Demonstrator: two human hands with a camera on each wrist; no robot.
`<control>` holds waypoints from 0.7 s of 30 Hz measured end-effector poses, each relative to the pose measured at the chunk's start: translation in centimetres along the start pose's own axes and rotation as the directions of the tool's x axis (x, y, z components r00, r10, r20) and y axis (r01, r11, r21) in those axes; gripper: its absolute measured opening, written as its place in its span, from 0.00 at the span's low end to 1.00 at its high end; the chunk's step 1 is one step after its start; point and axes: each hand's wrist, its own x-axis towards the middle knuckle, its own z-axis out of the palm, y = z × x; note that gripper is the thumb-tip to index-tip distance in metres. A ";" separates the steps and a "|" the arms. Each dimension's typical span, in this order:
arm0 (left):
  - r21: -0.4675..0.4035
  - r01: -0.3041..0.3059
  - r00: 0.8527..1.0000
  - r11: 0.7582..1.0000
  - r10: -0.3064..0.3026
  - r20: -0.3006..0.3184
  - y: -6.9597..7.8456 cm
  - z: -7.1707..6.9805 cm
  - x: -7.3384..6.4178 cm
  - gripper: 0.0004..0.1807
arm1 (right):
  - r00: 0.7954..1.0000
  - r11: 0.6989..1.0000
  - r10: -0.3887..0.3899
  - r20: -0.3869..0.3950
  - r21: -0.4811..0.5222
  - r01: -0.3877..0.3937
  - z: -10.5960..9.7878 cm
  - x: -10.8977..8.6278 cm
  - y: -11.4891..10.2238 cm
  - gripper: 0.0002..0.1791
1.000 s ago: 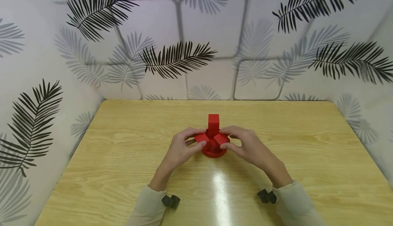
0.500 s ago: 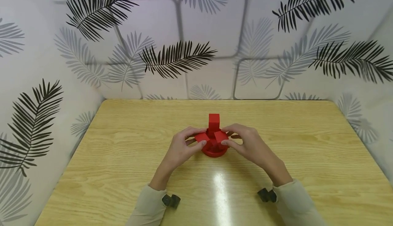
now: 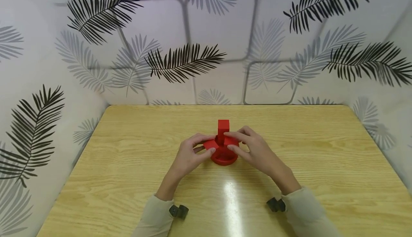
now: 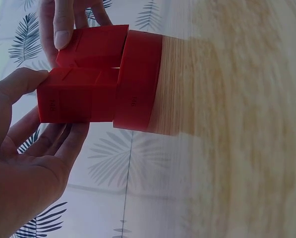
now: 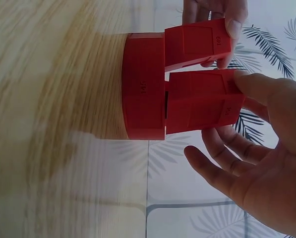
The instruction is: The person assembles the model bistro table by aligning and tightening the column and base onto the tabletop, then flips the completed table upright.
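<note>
A low round red base (image 3: 224, 161) sits on the wooden table, with red rectangular blocks standing on it. My left hand (image 3: 190, 156) grips the left red block (image 3: 210, 144) by its upper end, thumb in front and fingers behind. On the other side, my right hand (image 3: 257, 151) pinches the right red block (image 3: 232, 141) near its top, between thumb and fingers. A narrow gap shows between this block (image 5: 202, 101) and the base (image 5: 144, 87) in the right wrist view. At the back a third red block (image 3: 223, 125) stands upright, untouched by either hand.
The light wooden table (image 3: 135, 129) reaches back to a wall (image 3: 219, 26) printed with feathery leaves. Small black devices (image 3: 178, 211) are worn at both cuffs. Small raised numbers mark the red pieces.
The right hand has shifted its fingers around the right block, its index finger moving left across the top, and that block has turned. The left hand and the back block have stayed put.
</note>
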 end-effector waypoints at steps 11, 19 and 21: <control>-0.018 -0.023 1.000 1.000 0.023 0.003 -0.3 -0.3 -0.2 0.20 | 0.998 0.997 0.065 0.017 0.041 -0.066 0.2 0.1 0.3 0.25; -0.027 -0.019 1.000 0.999 0.019 0.007 -0.4 -0.3 -0.2 0.20 | 0.997 0.997 0.072 0.007 0.035 -0.073 0.5 0.2 0.6 0.25; -0.031 -0.017 1.000 0.999 0.017 0.005 -0.4 -0.3 -0.2 0.20 | 0.996 0.995 0.092 0.005 0.037 -0.093 0.5 0.2 0.6 0.26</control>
